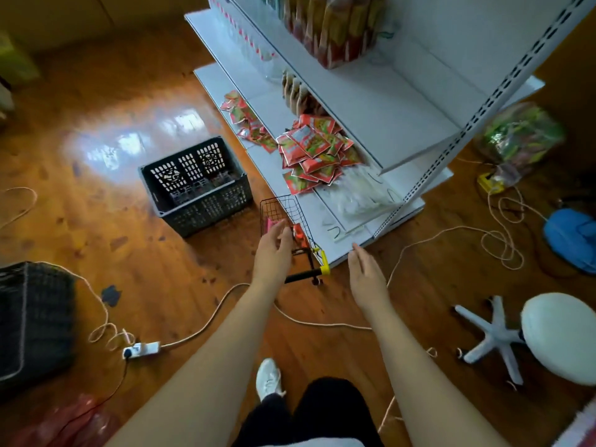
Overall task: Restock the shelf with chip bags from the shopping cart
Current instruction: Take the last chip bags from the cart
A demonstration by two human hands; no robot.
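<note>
A small black wire shopping cart (287,211) with a black and yellow handle stands on the wooden floor against the corner of the white shelf (400,124). A red chip bag (299,235) lies in the cart. My left hand (274,250) hovers over the cart's near side, fingers loosely spread and holding nothing. My right hand (366,274) is to the right of the cart handle, fingers straight, empty. A heap of red chip bags (314,153) lies on a lower shelf board, with a smaller scatter (245,119) further back. Taller bags stand in a row on the upper board.
A dark plastic crate (196,185) sits on the floor left of the cart, another dark basket (32,321) at far left. Cords and a power strip (142,350) trail across the floor. A white stool (558,337), a blue object (572,238) and a plastic sack (519,133) are right.
</note>
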